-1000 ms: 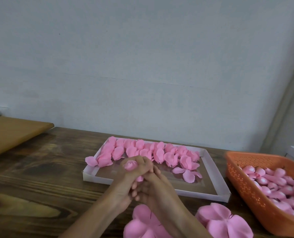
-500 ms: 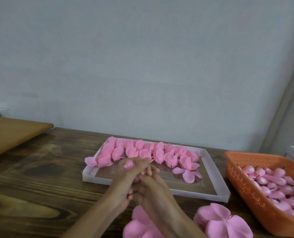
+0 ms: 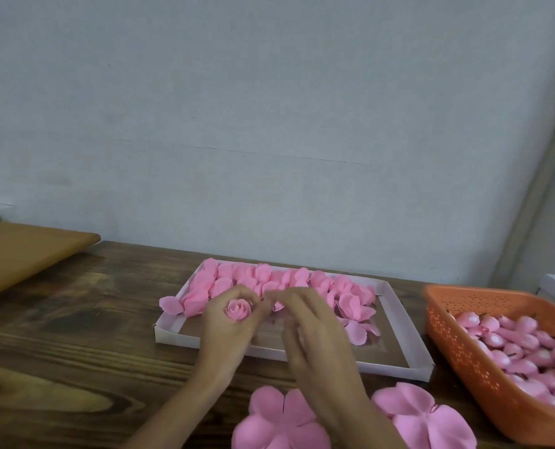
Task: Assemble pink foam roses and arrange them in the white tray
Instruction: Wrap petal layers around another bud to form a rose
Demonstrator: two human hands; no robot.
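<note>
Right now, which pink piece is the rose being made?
Find the white tray on the dark wooden table. Over its near left part, the left hand grips one small rose. Unlike the loose petals lying behind, it is rolled into a tight spiral.

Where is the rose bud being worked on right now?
Head view, just left of centre: the rose bud sits in the curled fingers of the left hand, over the white tray's left end, with the right hand close beside it.
</note>
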